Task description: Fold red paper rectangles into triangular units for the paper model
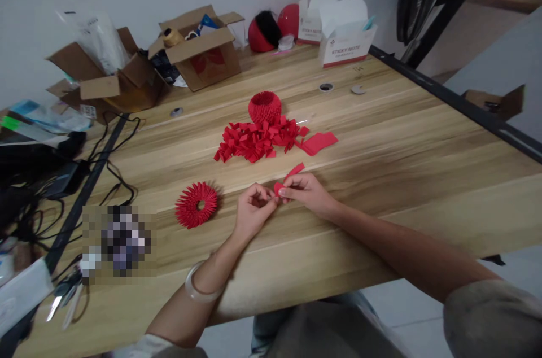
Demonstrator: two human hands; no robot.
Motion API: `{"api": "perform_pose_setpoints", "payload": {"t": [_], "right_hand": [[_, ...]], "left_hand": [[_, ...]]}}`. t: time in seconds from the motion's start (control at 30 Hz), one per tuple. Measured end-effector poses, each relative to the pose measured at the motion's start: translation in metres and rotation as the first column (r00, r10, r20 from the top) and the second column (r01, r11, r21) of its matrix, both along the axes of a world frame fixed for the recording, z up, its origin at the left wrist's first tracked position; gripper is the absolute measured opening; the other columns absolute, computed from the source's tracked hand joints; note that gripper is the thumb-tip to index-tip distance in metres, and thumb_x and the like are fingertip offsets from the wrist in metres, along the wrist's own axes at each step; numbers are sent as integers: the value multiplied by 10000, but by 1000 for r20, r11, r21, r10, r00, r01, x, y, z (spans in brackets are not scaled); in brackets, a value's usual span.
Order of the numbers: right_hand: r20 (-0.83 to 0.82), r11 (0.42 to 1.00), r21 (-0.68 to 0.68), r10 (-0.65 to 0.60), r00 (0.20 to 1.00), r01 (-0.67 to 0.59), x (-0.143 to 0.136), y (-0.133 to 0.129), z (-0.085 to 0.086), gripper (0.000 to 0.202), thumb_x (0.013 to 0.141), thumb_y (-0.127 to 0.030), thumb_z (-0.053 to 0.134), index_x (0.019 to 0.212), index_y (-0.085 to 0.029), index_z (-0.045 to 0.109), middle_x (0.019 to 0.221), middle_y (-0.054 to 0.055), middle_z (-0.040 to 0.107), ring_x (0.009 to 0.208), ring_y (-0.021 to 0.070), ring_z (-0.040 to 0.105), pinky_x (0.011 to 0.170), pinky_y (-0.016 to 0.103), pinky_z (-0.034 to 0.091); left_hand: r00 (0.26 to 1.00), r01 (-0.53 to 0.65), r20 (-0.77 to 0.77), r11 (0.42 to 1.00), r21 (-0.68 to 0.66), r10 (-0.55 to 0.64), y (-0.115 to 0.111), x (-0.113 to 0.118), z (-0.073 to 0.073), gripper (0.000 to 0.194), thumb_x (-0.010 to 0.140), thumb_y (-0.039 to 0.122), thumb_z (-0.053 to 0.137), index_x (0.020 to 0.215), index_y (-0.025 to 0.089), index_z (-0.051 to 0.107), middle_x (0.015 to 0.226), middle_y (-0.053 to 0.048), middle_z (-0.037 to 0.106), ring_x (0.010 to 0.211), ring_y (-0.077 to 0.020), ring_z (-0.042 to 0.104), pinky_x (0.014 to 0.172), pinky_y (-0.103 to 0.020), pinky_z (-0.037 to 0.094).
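Observation:
A small red folded paper piece (278,188) is pinched between my hands near the middle of the table. My right hand (311,193) has thumb and forefinger closed on it. The fingertips of my left hand (254,208) close at its left edge. Just past my right fingers shows a narrow red paper strip (295,170); whether that hand touches it I cannot tell. Left of my hands lies a spiky red paper ring (186,206). Beyond them are a heap of folded red paper pieces (249,140), a flat red sheet (319,143) and a round red paper bowl (263,105).
Open cardboard boxes (215,61) and white sticky note boxes (345,50) stand along the wall beside red round objects (260,36). Black cables (110,143) and scissors (57,298) lie at the left, near a blurred-out patch (125,239). A dark rail (466,104) edges the right side.

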State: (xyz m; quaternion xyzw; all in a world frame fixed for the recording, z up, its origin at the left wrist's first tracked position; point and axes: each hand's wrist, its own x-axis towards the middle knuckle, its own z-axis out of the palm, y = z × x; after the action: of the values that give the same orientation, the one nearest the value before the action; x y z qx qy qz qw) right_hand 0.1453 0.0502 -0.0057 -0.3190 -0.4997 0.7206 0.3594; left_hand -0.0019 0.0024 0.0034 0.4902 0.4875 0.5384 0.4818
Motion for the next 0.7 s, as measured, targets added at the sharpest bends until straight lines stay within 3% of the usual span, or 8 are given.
{"api": "perform_pose_setpoints", "payload": {"t": [0.33, 0.7], "right_hand": [[-57, 1000, -18, -13, 998, 12, -1, 1, -10, 220, 657, -322, 721, 610, -135, 615, 546, -14, 615, 524, 74, 531, 567, 217, 414], [-19, 1000, 16, 1, 1000, 0, -1, 1, -3, 211, 634, -317, 735, 610, -133, 635, 553, -9, 618, 527, 80, 542, 569, 224, 437]], "left_hand": [[998, 47, 45, 999, 10, -47, 0, -1, -2, 276, 640, 188, 723, 629, 156, 449, 651, 2, 620, 608, -94, 599, 613, -221, 471], [998, 15, 58, 1000, -11, -14, 1, 0, 0, 288, 650, 201, 717, 632, 159, 433, 639, 10, 610, 593, -87, 587, 588, -201, 444]]}}
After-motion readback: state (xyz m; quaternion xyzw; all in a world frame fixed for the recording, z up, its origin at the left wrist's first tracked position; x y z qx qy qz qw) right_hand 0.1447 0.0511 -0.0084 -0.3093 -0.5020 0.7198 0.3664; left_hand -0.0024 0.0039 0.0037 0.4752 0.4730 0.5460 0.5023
